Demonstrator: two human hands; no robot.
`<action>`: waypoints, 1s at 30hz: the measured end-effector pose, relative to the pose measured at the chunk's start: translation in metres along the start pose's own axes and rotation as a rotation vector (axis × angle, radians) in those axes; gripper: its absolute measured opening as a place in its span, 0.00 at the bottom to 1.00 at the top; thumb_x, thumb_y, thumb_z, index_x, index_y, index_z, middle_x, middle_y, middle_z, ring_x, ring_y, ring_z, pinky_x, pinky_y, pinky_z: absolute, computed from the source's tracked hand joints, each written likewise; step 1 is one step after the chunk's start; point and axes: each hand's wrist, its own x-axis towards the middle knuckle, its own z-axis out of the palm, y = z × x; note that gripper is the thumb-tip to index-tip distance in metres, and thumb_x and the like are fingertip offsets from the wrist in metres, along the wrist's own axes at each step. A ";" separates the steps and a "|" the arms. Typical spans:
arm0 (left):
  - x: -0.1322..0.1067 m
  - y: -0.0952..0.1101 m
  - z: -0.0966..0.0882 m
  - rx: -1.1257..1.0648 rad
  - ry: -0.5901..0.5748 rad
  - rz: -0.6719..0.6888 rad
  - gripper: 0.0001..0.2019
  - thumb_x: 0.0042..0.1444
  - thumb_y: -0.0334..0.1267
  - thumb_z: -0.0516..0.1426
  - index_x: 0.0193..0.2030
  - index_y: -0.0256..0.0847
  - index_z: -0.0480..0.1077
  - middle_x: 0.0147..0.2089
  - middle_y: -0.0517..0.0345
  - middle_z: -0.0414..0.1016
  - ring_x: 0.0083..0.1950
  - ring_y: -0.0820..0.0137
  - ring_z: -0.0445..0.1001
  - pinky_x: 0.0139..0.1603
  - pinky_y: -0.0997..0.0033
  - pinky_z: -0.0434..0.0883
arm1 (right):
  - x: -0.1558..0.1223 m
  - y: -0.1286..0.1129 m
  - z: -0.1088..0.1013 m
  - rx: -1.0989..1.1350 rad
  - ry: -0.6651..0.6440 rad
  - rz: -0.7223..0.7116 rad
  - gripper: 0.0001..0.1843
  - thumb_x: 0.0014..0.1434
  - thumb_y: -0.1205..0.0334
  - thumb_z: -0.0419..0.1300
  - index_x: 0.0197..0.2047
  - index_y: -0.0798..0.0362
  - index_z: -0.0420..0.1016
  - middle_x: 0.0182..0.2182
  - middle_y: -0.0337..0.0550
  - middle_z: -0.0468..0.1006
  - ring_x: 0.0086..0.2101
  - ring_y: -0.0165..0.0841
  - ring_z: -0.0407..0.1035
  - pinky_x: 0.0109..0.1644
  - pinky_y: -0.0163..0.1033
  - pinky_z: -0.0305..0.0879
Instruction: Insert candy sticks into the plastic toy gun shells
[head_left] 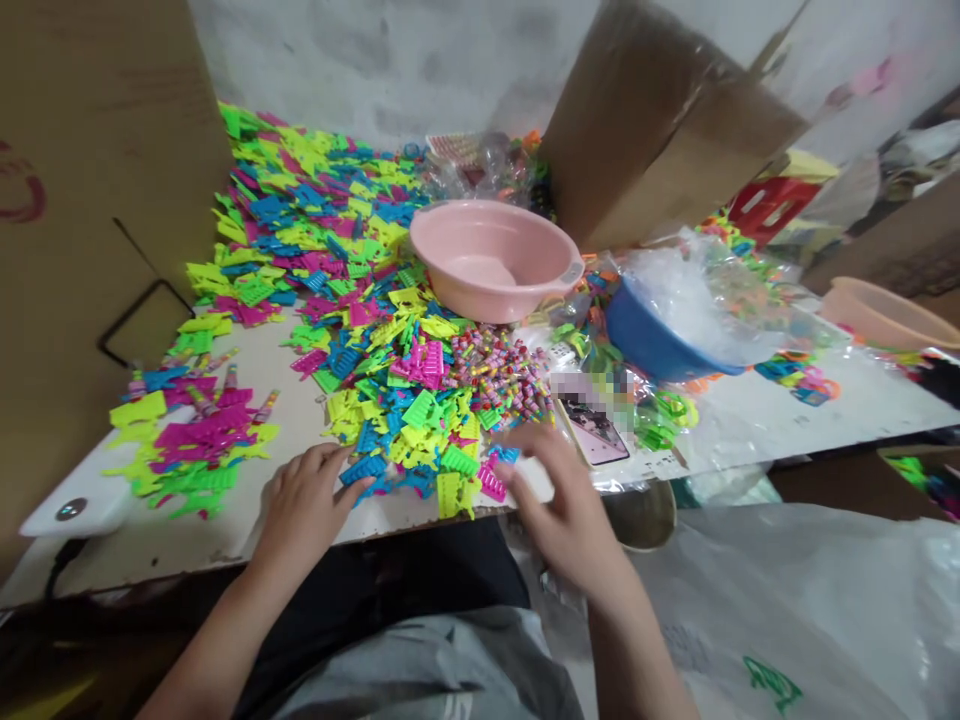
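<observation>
A heap of small flat plastic pieces [420, 405] in yellow, green, blue and magenta, some with ribbed parts, spreads over the table in front of me. My left hand [304, 497] is at the heap's near left edge, thumb and fingers apart, with nothing visible in it. On the other side my right hand [559, 500] hovers by the front edge, fingers curved and thumb apart, close to a magenta ribbed piece [493, 480]. Small wrapped tubes [502, 372] in pink, red and yellow lie piled just beyond the hands.
A pink basin [495, 260] stands behind the tubes. A blue bowl [660, 335] holding clear plastic bags is right of it. A phone [592, 420] lies near the front edge. A white scale-like device [82, 500] bears more pieces. Cardboard boxes [82, 250] flank the table.
</observation>
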 end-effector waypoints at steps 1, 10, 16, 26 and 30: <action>-0.001 0.000 -0.001 0.005 0.005 -0.010 0.20 0.60 0.47 0.53 0.53 0.37 0.73 0.53 0.39 0.76 0.54 0.48 0.74 0.53 0.53 0.70 | 0.010 0.017 0.003 -0.154 0.055 0.073 0.10 0.68 0.57 0.54 0.45 0.44 0.77 0.38 0.45 0.75 0.40 0.41 0.68 0.46 0.47 0.63; -0.009 -0.002 0.004 -0.157 0.042 -0.038 0.15 0.56 0.50 0.56 0.41 0.41 0.72 0.47 0.43 0.78 0.51 0.49 0.75 0.52 0.51 0.69 | 0.036 0.114 0.027 -0.712 0.187 0.378 0.10 0.58 0.57 0.63 0.36 0.55 0.80 0.37 0.52 0.77 0.40 0.46 0.66 0.42 0.45 0.52; -0.004 -0.011 0.008 -0.786 -0.019 -0.249 0.18 0.44 0.54 0.62 0.33 0.44 0.66 0.33 0.56 0.76 0.37 0.60 0.76 0.39 0.64 0.73 | 0.043 0.113 0.027 -0.673 0.201 0.386 0.10 0.58 0.63 0.60 0.38 0.55 0.82 0.38 0.52 0.79 0.40 0.44 0.67 0.42 0.44 0.51; -0.016 0.030 -0.034 -1.758 -0.139 -0.745 0.24 0.25 0.42 0.76 0.30 0.37 0.75 0.31 0.59 0.78 0.32 0.71 0.75 0.35 0.72 0.74 | 0.033 0.084 0.014 -0.092 0.267 0.229 0.09 0.63 0.56 0.56 0.42 0.52 0.70 0.34 0.47 0.76 0.34 0.39 0.70 0.38 0.42 0.63; -0.021 0.050 -0.030 -1.767 -0.286 -0.609 0.22 0.31 0.48 0.75 0.30 0.35 0.77 0.26 0.60 0.75 0.26 0.76 0.70 0.28 0.77 0.68 | -0.005 0.015 0.037 0.491 -0.096 0.127 0.07 0.70 0.56 0.51 0.46 0.47 0.66 0.36 0.41 0.73 0.37 0.33 0.70 0.40 0.36 0.68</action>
